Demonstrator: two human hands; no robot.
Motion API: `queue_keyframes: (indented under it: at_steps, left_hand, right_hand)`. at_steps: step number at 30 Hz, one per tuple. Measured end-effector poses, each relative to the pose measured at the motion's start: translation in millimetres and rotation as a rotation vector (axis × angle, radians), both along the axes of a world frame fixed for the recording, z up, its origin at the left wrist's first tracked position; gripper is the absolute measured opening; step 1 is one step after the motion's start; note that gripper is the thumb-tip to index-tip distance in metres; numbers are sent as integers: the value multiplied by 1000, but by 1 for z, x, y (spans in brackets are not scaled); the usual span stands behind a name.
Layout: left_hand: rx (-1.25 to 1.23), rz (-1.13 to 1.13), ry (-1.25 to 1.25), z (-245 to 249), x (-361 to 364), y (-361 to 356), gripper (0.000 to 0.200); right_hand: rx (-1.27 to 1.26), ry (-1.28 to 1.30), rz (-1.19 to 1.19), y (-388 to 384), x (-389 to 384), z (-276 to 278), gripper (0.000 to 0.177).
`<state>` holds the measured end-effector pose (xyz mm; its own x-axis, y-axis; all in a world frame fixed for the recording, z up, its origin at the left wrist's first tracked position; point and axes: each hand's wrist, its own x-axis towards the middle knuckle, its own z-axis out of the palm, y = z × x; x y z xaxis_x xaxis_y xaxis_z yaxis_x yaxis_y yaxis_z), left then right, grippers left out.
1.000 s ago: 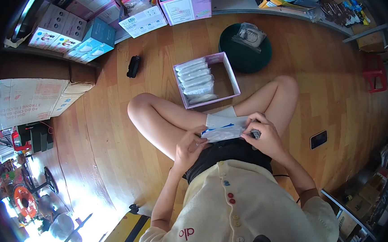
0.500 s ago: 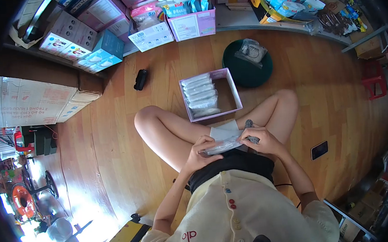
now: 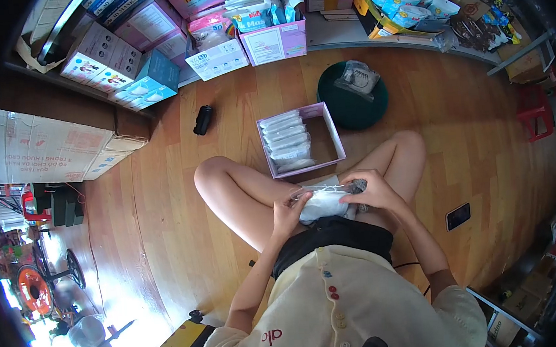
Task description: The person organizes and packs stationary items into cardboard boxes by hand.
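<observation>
Over my lap, a white item in clear plastic wrapping (image 3: 324,204) is stretched between both hands. My left hand (image 3: 287,213) pinches its left end, fingers closed on the plastic. The right end is gripped by my right hand (image 3: 369,191), with a grey crumpled piece (image 3: 358,186) at its fingers. Just beyond my crossed legs, an open pink-edged box (image 3: 335,131) holds several white wrapped packs (image 3: 286,134) in a row along its left side. A clear plastic packet (image 3: 358,79) lies on the dark green round stool (image 3: 344,107) behind the box.
A black object (image 3: 203,120) lies on the floor to the left, a phone (image 3: 458,216) to the right. Boxes and packets (image 3: 275,43) line the shelf ahead. A large cardboard box (image 3: 50,147) stands at left, a red stool (image 3: 534,114) at far right.
Both hands have raised and turned the wrapped item, so its white face now shows wider between them. The view has shifted slightly.
</observation>
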<state>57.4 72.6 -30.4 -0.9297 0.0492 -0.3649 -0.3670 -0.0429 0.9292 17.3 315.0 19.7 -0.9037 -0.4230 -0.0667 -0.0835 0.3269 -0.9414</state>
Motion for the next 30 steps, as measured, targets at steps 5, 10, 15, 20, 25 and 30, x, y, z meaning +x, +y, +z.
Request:
queue_keyframes:
  at_steps: [5,10,15,20,25,30]
  left_hand:
    - [-183,-86,323,4,-28,3,20]
    - [-343,-128,361,33,-55,-4,26]
    - [-116,-226,195,33,-64,-10,33]
    - [96,-316,153,58,-61,-7,39]
    - [129,-312,-18,69,-60,-4,39]
    - [97,-299,-6,70,-53,-1,36]
  right_hand:
    - [62,-118,10,6,-19,-7,20]
    - [25,-356,-24,6,-38,30,18]
    - [-77,-294,-27,5,-40,35,20]
    - [-120,-332,-72,-4,-40,41,20]
    - [-92,-390,-32,-7,-43,42,29]
    - [33,-232,113,-13,-41,44,38]
